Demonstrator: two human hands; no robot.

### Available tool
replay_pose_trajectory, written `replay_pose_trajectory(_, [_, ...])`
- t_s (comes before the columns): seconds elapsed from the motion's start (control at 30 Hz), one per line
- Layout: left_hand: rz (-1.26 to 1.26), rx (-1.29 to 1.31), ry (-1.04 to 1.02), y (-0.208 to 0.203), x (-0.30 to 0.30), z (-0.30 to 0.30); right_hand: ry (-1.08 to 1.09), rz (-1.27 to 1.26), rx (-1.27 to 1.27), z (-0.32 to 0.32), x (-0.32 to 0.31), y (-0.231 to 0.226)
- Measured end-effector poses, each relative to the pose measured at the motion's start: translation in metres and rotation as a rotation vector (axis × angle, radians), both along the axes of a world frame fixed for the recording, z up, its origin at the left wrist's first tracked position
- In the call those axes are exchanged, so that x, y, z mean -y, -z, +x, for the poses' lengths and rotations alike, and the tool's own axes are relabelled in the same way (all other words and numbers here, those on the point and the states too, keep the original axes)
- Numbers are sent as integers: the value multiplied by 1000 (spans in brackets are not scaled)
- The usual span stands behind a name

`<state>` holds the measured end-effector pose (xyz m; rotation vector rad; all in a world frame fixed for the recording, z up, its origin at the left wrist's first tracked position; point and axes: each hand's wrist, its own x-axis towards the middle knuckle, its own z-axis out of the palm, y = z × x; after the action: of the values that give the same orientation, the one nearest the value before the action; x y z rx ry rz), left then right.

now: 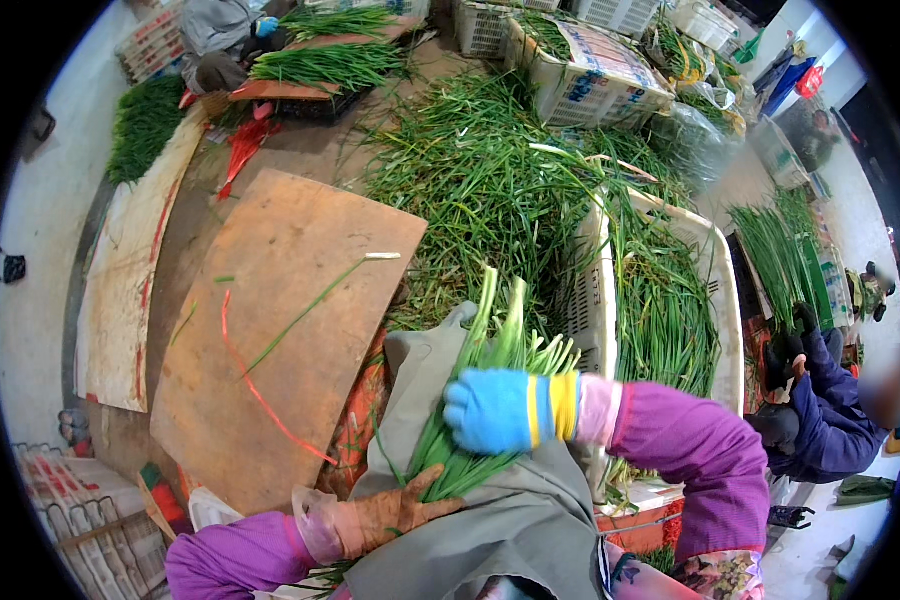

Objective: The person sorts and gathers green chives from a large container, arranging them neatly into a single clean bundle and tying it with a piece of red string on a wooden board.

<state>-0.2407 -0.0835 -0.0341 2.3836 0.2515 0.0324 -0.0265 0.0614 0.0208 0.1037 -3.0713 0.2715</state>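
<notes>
A bunch of long scallion-like greens (pixel 515 350) lies across my lap over a grey apron (pixel 545 515), its pale stem ends pointing away from me. My right hand (pixel 495 412), in a blue glove with a yellow cuff, is closed around the stems from above. Lower down, my left hand (pixel 395 515), in a brown-stained glove, holds the leafy part between thumb and fingers. Part of the bunch is hidden under both hands.
A wooden board (pixel 290 330) at left bears a loose stalk and a red strip. Beyond my lap, loose greens (pixel 470 170) cover the floor. A white crate (pixel 727 310) of greens stands right. Co-workers sit at far right (pixel 830 410) and far left (pixel 220 30).
</notes>
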Motion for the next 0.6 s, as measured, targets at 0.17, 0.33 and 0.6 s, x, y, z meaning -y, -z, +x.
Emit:
replay_pose_trajectory(0.17, [-167,171,-52,-8,-8,-1,280,-938,-315,-12,19,-45])
replay_pose_trajectory(0.33, [193,146,-73,6,9,-4,328,-732,-525,4,-42,-101])
replay_pose_trajectory(0.6, [18,172,-11,13,-2,-4,959,912,67,51,-111,-92])
